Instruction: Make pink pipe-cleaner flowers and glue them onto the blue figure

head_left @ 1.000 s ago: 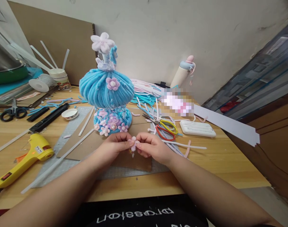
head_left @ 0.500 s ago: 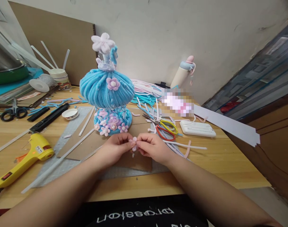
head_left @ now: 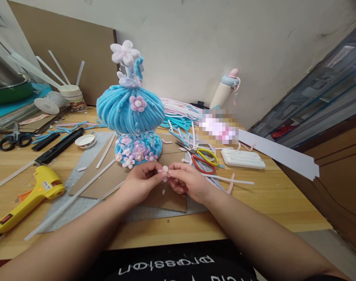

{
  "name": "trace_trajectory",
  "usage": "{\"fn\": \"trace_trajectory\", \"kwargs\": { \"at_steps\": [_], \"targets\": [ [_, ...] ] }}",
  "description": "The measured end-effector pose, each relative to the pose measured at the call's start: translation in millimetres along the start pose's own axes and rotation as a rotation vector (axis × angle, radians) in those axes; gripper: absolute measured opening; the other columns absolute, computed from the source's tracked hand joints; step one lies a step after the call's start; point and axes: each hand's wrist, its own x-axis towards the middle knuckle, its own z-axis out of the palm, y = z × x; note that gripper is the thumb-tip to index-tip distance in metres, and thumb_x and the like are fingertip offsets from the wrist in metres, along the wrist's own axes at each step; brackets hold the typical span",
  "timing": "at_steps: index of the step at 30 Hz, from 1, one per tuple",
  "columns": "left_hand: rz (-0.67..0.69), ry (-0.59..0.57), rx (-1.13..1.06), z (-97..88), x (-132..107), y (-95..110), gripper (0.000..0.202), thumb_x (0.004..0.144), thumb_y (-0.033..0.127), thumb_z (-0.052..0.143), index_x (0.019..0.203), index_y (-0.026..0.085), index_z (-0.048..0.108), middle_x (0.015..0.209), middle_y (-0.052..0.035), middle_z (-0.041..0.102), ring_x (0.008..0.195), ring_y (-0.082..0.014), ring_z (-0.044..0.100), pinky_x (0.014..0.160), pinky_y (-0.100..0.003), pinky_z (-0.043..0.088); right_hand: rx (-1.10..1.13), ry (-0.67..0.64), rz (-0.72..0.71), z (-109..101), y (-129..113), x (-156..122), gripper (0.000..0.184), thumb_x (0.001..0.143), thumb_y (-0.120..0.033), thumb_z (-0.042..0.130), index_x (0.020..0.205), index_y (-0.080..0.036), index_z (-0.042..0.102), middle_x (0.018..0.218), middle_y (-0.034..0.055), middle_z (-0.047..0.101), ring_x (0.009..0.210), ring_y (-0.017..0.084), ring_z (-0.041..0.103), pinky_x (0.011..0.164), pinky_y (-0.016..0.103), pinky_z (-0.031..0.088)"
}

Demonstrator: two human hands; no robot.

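Between my hands is a small pale pink pipe-cleaner flower (head_left: 165, 169), partly hidden by my fingertips. My left hand (head_left: 145, 180) pinches it from the left, thumb against fingers. From the right, my right hand (head_left: 188, 180) pinches it as well, its lower fingers curled. Both hands are above a cardboard sheet (head_left: 174, 199). Just behind them stands a blue pipe-cleaner decoration (head_left: 131, 111) with a pleated, rounded upper part, a large pale flower on top and small flowers around its base.
A yellow glue gun (head_left: 46, 183) lies at left, near a black utility knife (head_left: 59, 146) and black scissors (head_left: 15, 139). Red-and-yellow-handled scissors (head_left: 205, 159) rest among loose pipe cleaners at right. Beyond are a white power bank (head_left: 243, 159) and a bottle (head_left: 224, 91) by the wall.
The small flower has turned between my fingertips, and my right fingers have shifted a little. The whole view has moved slightly; the things on the table stay in place.
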Motion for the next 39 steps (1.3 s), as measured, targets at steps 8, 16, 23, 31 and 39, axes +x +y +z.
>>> {"fn": "trace_trajectory", "kwargs": {
  "at_steps": [8, 16, 23, 31, 39],
  "targets": [
    [-0.121, 0.043, -0.322, 3.7, -1.4, 0.3, 0.017, 0.073, 0.031, 0.069, 0.077, 0.016, 0.062, 0.073, 0.0001, 0.061, 0.07, -0.0121, 0.054, 0.067, -0.024, 0.041, -0.178, 0.178, -0.197, 3.0, 4.8, 1.5, 0.026, 0.077, -0.041, 0.063, 0.075, -0.017, 0.052, 0.062, -0.0046, 0.05, 0.045, 0.004, 0.038, 0.04, 0.017, 0.023],
    [-0.118, 0.08, -0.303, 4.1, -0.3, 2.0, 0.023, 0.068, 0.032, 0.072, 0.073, 0.016, 0.057, 0.07, 0.0009, 0.058, 0.064, -0.0114, 0.053, 0.062, -0.025, 0.043, -0.169, 0.143, -0.182, 4.5, 5.7, 1.8, 0.032, 0.071, -0.043, 0.07, 0.082, -0.018, 0.054, 0.06, -0.0058, 0.051, 0.043, 0.004, 0.038, 0.038, 0.018, 0.025],
    [-0.015, 0.051, 0.126, 1.2, -0.7, 1.2, 0.021, 0.08, 0.034, 0.059, 0.07, 0.016, 0.055, 0.066, 0.0017, 0.054, 0.065, -0.0125, 0.049, 0.061, -0.024, 0.037, -0.261, 0.183, -0.118, 1.9, 5.1, 2.3, 0.033, 0.068, -0.044, 0.07, 0.079, -0.016, 0.058, 0.065, -0.0033, 0.055, 0.047, 0.005, 0.041, 0.044, 0.019, 0.03],
    [0.046, -0.075, 0.579, 0.8, -7.1, 14.2, 0.027, 0.086, 0.028, 0.046, 0.063, 0.017, 0.051, 0.062, 0.0018, 0.051, 0.063, -0.0135, 0.046, 0.059, -0.026, 0.031, -0.591, 0.167, -0.196, -2.4, 5.5, -0.8, 0.011, 0.076, -0.026, 0.061, 0.074, -0.015, 0.057, 0.064, -0.0029, 0.05, 0.056, 0.008, 0.043, 0.052, 0.021, 0.033],
    [-0.102, -0.098, 0.151, -2.8, -3.1, 4.5, 0.026, 0.08, 0.036, 0.051, 0.064, 0.016, 0.05, 0.057, 0.0042, 0.041, 0.056, -0.0106, 0.036, 0.053, -0.024, 0.026, -0.706, 0.225, -0.379, 3.3, 2.9, -4.8, 0.005, 0.074, -0.02, 0.06, 0.072, -0.016, 0.058, 0.063, -0.0028, 0.052, 0.057, 0.009, 0.044, 0.054, 0.021, 0.035]
  ]
}}
